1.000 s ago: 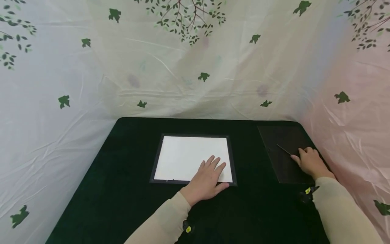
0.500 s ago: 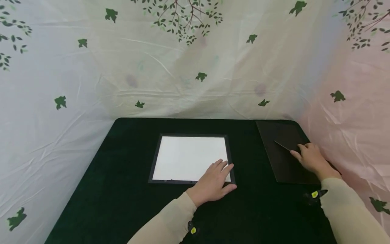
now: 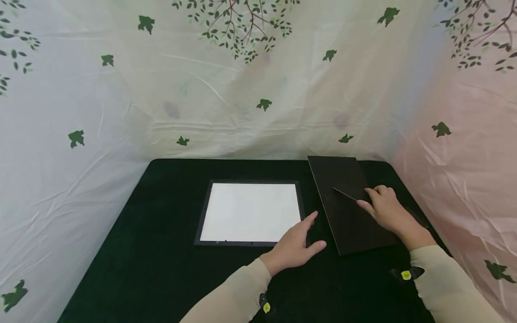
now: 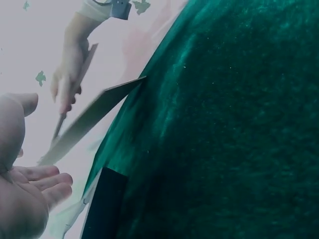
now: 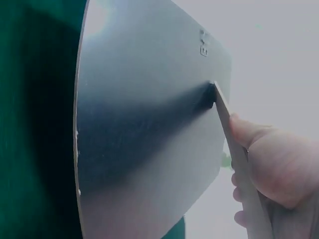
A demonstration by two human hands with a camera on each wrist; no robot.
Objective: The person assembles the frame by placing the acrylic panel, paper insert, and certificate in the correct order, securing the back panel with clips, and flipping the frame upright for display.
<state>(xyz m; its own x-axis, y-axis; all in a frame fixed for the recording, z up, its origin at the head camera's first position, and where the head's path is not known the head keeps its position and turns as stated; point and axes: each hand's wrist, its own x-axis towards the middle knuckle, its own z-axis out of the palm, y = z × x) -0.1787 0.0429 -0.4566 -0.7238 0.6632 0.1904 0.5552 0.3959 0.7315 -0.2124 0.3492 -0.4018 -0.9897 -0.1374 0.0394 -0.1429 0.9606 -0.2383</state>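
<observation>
My right hand [image 3: 385, 211] pinches the narrow easel leg [image 5: 239, 169] of a dark picture-frame backing board [image 3: 337, 215]. Tilted above the green cloth, the board stands close to the right side of a black picture frame [image 3: 198, 236], with raised marks on its face in the right wrist view. A white sheet [image 3: 250, 211] fills the frame, which lies flat. My left hand [image 3: 292, 246] has its fingers extended and thumb apart, over the frame's lower right corner and holding nothing. In the left wrist view its fingers [image 4: 50, 186] point toward the board's edge.
A dark green cloth [image 3: 153, 269] covers the table, whose far edge meets a pale curtain [image 3: 226, 112] printed with leaves and birds. More curtain [image 3: 456, 179], pinkish, hangs close at the right side.
My right hand has lifted the backing board and brought it left, toward the frame. My left hand has slid right, off the white sheet toward the frame's corner.
</observation>
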